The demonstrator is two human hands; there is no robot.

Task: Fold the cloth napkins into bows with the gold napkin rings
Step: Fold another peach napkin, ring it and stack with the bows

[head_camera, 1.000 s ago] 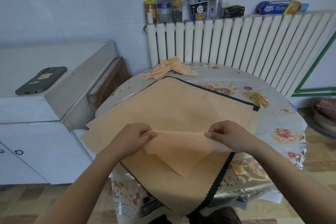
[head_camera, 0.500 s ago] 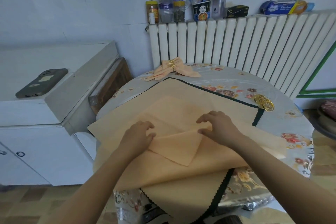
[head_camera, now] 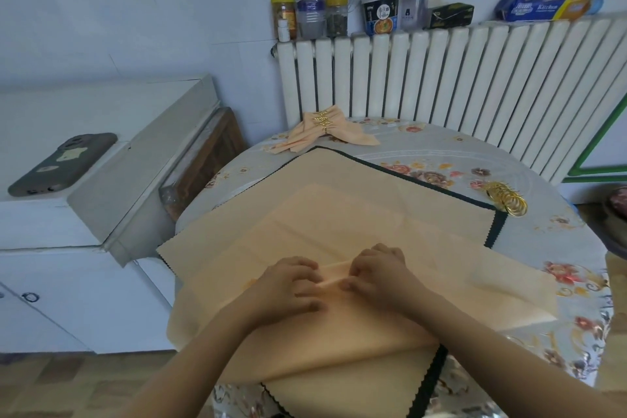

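Hands (head_camera: 291, 282) now closer, fingers (head_camera: 353, 268) pinching napkin (head_camera: 373, 237).

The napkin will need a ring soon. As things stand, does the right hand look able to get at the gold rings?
Probably yes. The gold rings lie in the open on the table, up and right of the right hand, with only flat cloth between. But that hand is pinching the napkin fold and must let go first.

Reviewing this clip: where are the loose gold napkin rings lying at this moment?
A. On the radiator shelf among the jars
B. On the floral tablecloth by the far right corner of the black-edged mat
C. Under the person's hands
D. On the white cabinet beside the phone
B: the loose gold napkin rings lie in a cluster on the tablecloth, just beyond the black-edged mat at its right corner.
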